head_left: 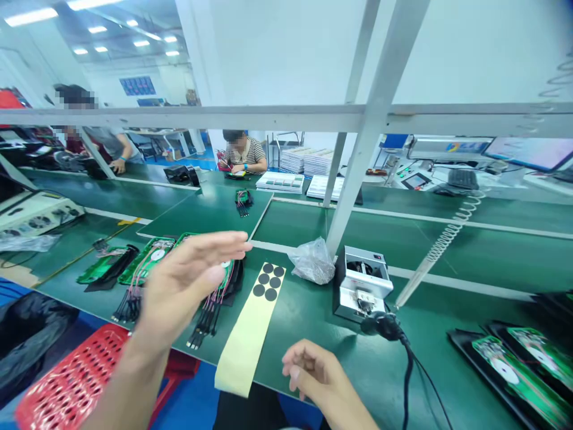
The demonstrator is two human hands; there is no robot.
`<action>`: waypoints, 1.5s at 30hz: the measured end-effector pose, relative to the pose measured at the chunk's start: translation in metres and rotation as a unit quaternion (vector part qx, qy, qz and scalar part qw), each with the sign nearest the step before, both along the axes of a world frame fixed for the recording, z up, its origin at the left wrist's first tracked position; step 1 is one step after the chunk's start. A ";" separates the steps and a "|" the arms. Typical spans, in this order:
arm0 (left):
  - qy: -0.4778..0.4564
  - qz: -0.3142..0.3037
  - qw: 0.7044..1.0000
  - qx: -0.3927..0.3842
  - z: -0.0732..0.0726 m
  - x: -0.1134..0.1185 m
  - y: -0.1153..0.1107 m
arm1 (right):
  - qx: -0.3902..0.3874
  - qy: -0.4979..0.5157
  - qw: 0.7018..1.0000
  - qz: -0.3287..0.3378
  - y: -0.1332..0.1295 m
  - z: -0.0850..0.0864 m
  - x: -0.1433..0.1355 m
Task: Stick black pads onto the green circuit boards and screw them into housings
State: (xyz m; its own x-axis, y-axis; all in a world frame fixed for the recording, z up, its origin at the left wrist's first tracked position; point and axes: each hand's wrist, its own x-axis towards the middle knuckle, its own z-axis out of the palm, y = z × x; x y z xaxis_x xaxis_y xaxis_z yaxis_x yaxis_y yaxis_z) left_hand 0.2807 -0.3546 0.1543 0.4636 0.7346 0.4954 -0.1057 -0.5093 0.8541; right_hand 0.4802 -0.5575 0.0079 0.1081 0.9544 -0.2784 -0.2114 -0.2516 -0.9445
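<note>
My left hand is raised above the bench with its fingers stretched out and nothing in it. It covers part of the green circuit boards and their bundled cables. Low at the bench's front edge, my right hand has its fingers loosely curled and apart, with nothing visible in them. Between the hands a pale yellow strip lies flat, its near end hanging over the edge. Several black round stickers sit on its far end.
A clear plastic bag of small parts lies beside a silver bench machine with black cables. More boards in black casings lie at right. A coiled hose hangs there. A red stool stands lower left. Co-workers sit beyond the frame.
</note>
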 end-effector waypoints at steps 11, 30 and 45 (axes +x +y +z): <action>0.481 0.262 0.836 0.022 -0.168 0.018 0.131 | -0.086 0.079 0.991 -0.064 0.216 -0.041 -0.054; 0.396 0.259 0.872 -0.123 -0.155 0.005 0.118 | -0.122 0.115 0.986 -0.014 0.283 -0.059 -0.079; 0.184 0.131 0.963 -0.145 -0.141 -0.014 -0.002 | 0.009 0.192 0.979 -0.062 0.092 0.005 -0.014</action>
State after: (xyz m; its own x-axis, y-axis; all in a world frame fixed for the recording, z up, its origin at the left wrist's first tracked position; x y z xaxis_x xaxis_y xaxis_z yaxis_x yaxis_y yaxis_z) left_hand 0.2672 -0.3563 0.0132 0.3478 0.9333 0.0889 0.3317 -0.2112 0.9194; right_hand 0.4660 -0.4657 0.0129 0.1143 0.9455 -0.3048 -0.5793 -0.1858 -0.7936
